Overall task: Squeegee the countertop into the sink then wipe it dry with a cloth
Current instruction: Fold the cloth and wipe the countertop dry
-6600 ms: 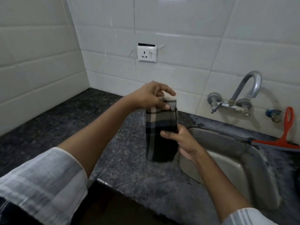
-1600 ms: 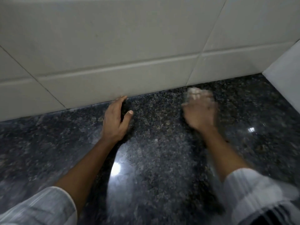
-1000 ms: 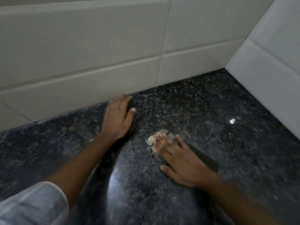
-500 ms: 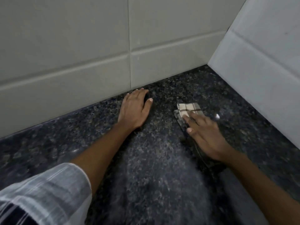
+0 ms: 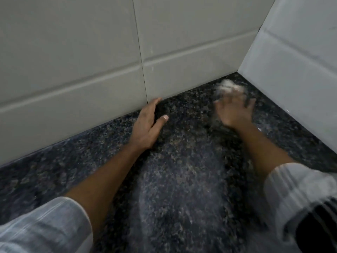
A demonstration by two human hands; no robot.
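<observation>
My right hand (image 5: 234,111) presses the folded checked cloth (image 5: 228,87) flat on the dark speckled granite countertop (image 5: 182,179), close to the corner where two tiled walls meet. Hand and cloth are blurred by motion; only the cloth's pale far end shows beyond my fingers. My left hand (image 5: 148,125) lies flat on the counter beside the back wall, fingers together, thumb out, holding nothing. The sink and the squeegee are out of view.
White tiled walls (image 5: 91,61) rise directly behind the counter and along its right side (image 5: 291,61), closing the corner. My striped sleeves (image 5: 300,198) fill the lower corners of the view.
My right hand has slid the cloth away from me and to the right, deeper into the corner. The left hand has stayed planted by the back wall. The view has shifted a little.
</observation>
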